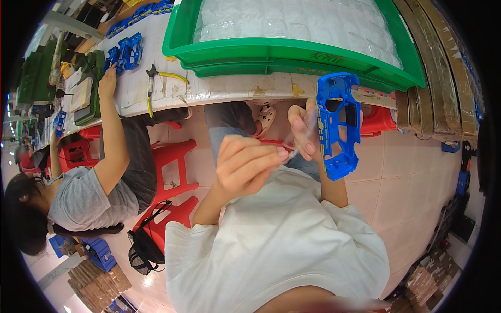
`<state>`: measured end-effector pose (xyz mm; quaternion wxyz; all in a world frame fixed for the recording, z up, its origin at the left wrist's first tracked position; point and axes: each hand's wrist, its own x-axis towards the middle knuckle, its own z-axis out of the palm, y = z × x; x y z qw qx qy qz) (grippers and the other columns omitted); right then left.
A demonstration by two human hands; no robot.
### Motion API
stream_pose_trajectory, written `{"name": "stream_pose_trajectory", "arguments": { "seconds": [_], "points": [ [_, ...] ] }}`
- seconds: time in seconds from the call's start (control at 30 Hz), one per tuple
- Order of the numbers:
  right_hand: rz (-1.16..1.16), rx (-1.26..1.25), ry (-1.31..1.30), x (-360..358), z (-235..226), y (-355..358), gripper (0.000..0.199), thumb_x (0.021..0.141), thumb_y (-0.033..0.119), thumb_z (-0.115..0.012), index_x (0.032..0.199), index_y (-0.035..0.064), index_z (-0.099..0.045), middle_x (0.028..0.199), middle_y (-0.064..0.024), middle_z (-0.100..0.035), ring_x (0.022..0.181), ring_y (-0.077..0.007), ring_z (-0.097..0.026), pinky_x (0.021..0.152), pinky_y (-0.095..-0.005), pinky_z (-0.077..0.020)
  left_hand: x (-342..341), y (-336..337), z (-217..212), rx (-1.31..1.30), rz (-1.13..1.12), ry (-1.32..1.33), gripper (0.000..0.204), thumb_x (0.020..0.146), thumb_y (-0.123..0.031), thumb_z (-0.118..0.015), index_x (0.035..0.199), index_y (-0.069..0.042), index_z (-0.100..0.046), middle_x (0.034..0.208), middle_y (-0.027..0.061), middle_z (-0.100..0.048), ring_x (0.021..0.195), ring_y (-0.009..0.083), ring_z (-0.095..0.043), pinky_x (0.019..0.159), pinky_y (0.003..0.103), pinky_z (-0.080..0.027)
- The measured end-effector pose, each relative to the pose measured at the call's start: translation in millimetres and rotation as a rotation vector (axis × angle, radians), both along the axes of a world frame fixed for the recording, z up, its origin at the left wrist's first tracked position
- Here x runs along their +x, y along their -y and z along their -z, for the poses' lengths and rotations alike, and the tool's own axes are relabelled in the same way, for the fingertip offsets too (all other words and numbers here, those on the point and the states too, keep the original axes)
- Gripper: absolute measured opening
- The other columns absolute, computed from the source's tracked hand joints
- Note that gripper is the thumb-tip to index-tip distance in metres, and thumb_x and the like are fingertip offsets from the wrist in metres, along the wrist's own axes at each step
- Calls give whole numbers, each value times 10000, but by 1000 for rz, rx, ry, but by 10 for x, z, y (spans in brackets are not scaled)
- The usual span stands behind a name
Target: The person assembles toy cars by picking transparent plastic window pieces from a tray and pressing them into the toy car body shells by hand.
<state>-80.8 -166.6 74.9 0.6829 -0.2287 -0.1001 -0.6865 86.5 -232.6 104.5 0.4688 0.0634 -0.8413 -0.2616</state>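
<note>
In front of my chest my left hand (248, 161) is closed, thumb and fingertips pinched on a small piece of clear plastic film (293, 152). My right hand (301, 130) is beside it, its fingers bent around the left side of a blue plastic toy car body shell (342, 164). The shell stands upright, with large window openings and yellow marks along its side. Some of the film stretches toward my right fingertips, and part of that hand is hidden behind the shell.
Beyond my hands, a green crate (235, 55) full of clear-bagged pieces sits on the white table (209, 86). Left of it lie yellow-handled pliers (151, 86) and several blue shells (130, 51). A co-worker (88, 193) sits at left near red stools (175, 167). Cardboard boxes (433, 78) stand at right.
</note>
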Motion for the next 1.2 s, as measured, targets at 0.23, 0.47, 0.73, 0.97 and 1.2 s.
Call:
{"name": "stream_pose_trajectory", "arguments": {
  "seconds": [0.23,0.47,0.73,0.97,1.2],
  "points": [
    [30,133,-77,74,-69,-43,834,712,685,-341,1162,-17,-355,1066,-220,-398,788,-259,-528,663,-370,-431,-32,270,211,727,343,-17,498,740,-471,-512,877,3,-581,820,80,-572,720,197,-489,655,276,-346],
    [113,392,-104,137,14,-141,813,744,637,-366,1237,-7,-313,1150,-225,-406,844,-287,-536,687,-354,-451,-127,288,-193,674,159,115,235,718,-105,-596,919,7,-548,820,71,-565,700,151,-479,622,245,-369],
    [395,395,-403,153,-193,-80,745,792,596,-378,1236,1,-315,1164,-231,-412,891,-280,-524,725,-338,-448,-88,72,-391,-323,-16,-213,162,649,-47,-587,805,-80,-557,833,72,-631,738,204,-587,600,263,-388],
    [260,342,-150,107,5,-24,670,810,584,-359,1158,11,-369,1011,-185,-465,795,-242,-502,660,-311,-451,-241,-238,-51,-445,1,-64,97,716,-71,-549,807,-51,-522,855,100,-599,802,223,-612,674,275,-450],
    [308,306,-204,59,48,4,660,823,567,-353,1143,-10,-369,1007,-176,-479,778,-225,-509,658,-298,-452,-246,-301,-7,-370,31,53,166,697,-42,-614,852,-52,-556,836,76,-629,812,217,-627,696,270,-441]
  ]
}}
